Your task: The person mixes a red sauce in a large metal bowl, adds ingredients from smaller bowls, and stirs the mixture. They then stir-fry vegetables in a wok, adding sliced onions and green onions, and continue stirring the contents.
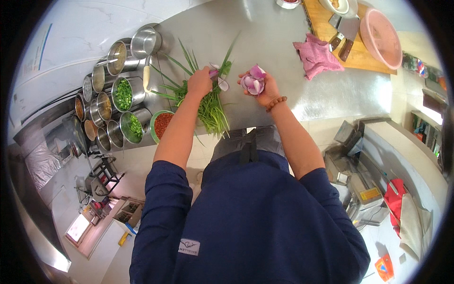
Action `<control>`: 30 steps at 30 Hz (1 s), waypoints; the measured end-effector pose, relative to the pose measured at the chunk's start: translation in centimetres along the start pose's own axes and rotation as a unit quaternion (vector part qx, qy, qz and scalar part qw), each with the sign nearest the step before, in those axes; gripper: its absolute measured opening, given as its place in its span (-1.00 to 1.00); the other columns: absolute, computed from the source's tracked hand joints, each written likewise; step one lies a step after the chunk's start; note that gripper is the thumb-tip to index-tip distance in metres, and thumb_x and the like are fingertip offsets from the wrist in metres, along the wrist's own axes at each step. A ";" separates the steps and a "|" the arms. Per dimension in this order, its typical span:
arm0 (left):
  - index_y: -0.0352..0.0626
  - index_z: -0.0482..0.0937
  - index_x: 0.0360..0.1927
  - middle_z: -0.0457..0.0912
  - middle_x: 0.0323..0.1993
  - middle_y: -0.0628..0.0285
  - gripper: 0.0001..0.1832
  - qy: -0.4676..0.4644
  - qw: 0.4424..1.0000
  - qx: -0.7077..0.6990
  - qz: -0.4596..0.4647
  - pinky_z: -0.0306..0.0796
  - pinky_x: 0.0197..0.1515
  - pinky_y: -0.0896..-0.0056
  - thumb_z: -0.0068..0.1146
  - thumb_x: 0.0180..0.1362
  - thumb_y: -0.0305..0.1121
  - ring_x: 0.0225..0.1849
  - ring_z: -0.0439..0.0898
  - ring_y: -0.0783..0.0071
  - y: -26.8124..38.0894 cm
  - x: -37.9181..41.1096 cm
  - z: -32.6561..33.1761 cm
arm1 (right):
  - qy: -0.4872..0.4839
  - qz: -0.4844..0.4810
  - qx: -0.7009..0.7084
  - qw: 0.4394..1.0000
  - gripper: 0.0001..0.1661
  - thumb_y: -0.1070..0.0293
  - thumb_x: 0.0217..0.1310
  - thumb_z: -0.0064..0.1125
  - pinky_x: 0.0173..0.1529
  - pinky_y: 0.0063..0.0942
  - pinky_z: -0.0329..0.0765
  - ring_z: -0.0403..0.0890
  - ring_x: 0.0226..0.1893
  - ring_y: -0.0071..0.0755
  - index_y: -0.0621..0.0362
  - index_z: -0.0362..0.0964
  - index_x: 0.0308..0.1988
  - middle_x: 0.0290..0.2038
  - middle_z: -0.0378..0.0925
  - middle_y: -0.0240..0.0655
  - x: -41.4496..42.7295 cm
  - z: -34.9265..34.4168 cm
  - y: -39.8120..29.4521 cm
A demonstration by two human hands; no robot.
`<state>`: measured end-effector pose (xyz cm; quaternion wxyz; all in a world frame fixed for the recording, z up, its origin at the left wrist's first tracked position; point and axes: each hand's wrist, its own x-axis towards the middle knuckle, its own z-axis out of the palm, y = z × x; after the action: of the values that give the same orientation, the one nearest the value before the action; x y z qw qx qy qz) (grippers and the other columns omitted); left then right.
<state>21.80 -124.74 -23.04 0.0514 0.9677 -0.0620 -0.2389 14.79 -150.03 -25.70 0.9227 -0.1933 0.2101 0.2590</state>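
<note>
Cupped upward, my right hand (271,93) holds several pieces of cut red onion (254,83). My left hand (199,84) is over a bunch of greens (212,110), its fingertips closed around a purple piece of red onion (214,73). More pale onion pieces (223,84) lie beside those fingers, on the leaves. Long green scallion leaves (184,53) fan out behind and left of this hand. The leafy stems spread below it on the stainless steel counter (262,39). My left hand hides part of the bunch.
At left stand several metal pots, one with chopped scallions (123,95), and a ladle (146,76). A green-rimmed bowl of red chili flakes (163,123) is near my left forearm. At right are a pink cloth (316,58), cleavers (345,30), a wooden board (372,67) and a pink basket (381,39).
</note>
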 end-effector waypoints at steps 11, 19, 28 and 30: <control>-0.24 0.59 -0.32 0.64 -0.38 -0.02 -0.78 0.116 0.936 -0.318 0.093 0.48 -0.22 0.16 0.16 0.12 -0.27 -0.29 0.64 0.04 5.9 -4.4 -5.3 | 0.013 0.016 0.002 1.000 -0.46 0.03 0.43 -0.30 -0.22 -0.18 0.70 0.59 0.07 0.01 0.20 0.42 0.05 0.08 0.54 -0.07 0.4 0.1 -0.5; -0.17 0.64 -0.11 0.65 -0.27 -0.01 -0.72 0.146 0.946 -0.285 -0.057 0.49 -0.11 0.08 0.11 0.20 -0.26 -0.18 0.65 0.01 3.2 -2.4 -2.5 | -0.016 0.020 0.008 1.000 -0.47 0.03 0.43 -0.31 -0.31 -0.23 0.69 0.61 0.04 0.04 0.19 0.41 0.05 0.05 0.55 -0.03 -0.4 -0.5 -1.8; -0.09 0.61 -0.08 0.55 0.04 0.11 -0.73 0.004 0.998 -0.053 -0.022 0.48 0.03 0.04 0.16 0.18 -0.25 0.06 0.55 0.01 0.4 0.6 -0.8 | -0.006 0.019 0.000 1.000 -0.45 0.05 0.43 -0.35 -0.34 -0.27 0.71 0.62 0.03 0.08 0.22 0.40 0.05 0.07 0.54 0.01 -0.4 -1.6 -2.2; -0.10 0.60 -0.13 0.55 0.03 0.12 -0.78 0.159 0.979 -0.053 0.112 0.48 0.04 0.08 0.16 0.16 -0.31 0.10 0.52 0.05 -0.4 0.5 -0.8 | 0.005 0.018 0.003 1.000 -0.44 0.05 0.42 -0.36 -0.34 -0.27 0.71 0.62 0.02 0.08 0.23 0.40 0.05 0.06 0.54 0.01 -0.8 -1.4 -2.3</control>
<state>22.64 -124.40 -22.62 0.1386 0.9762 -0.1479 -0.0775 15.00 -152.81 -25.92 0.9173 -0.1881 0.2194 0.2741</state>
